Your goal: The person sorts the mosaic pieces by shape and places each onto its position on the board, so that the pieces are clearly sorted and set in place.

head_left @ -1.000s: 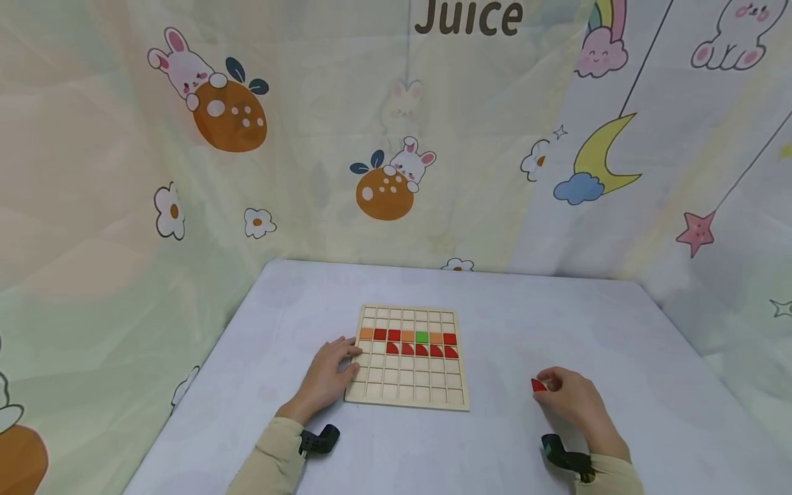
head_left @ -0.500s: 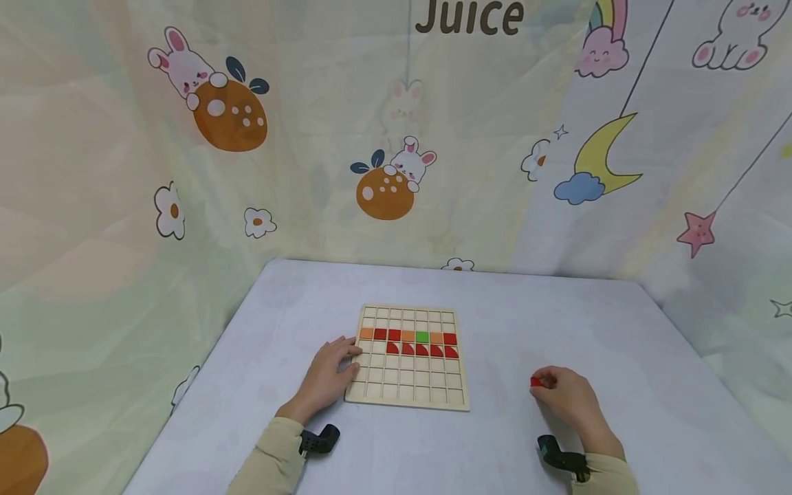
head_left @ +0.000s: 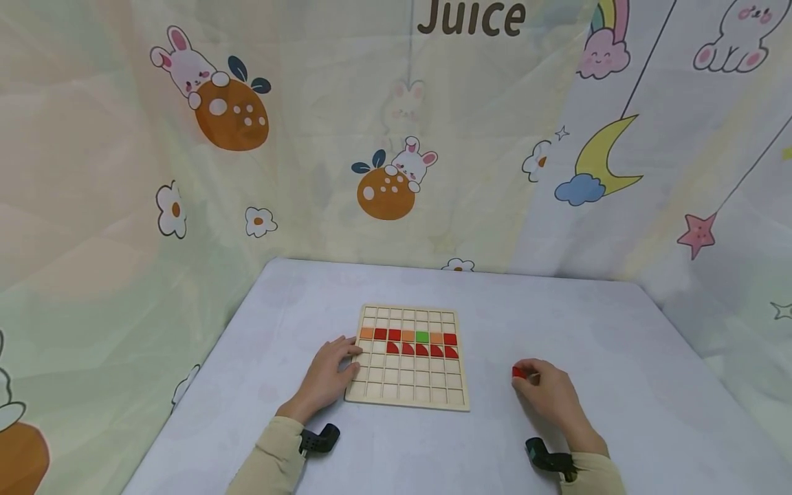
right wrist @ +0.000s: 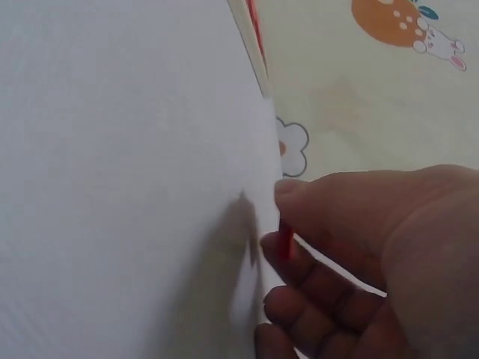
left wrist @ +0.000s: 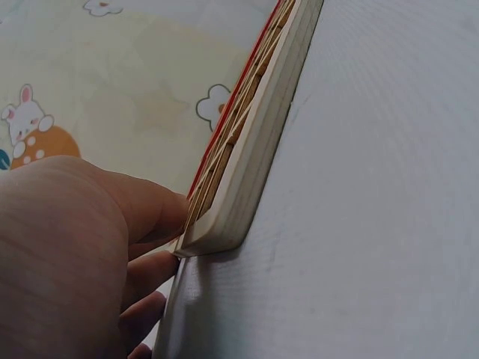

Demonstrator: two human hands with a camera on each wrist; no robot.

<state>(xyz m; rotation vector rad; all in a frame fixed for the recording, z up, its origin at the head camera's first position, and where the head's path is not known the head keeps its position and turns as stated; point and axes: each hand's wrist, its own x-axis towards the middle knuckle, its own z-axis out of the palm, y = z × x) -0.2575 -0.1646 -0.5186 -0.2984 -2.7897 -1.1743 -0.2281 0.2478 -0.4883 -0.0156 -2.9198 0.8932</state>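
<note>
A square wooden grid board lies on the white table in the head view. One row holds orange, red and green square tiles; just below it runs a row of red curved-edge tiles, with two bare cells at its left end. My left hand rests against the board's left edge, fingers loosely extended. In the left wrist view its thumb and fingertips touch the board's corner. To the right of the board, my right hand pinches a small red tile between thumb and forefinger; the fingers partly cover it.
The white table extends around the board on all sides. Behind it hangs a printed cloth with rabbits, flowers and a moon. Dark wrist cameras are strapped to both sleeves.
My right hand has moved left and slightly away from me, towards the board, carrying the red tile, which has turned in the fingers. The left hand and the board stay still.
</note>
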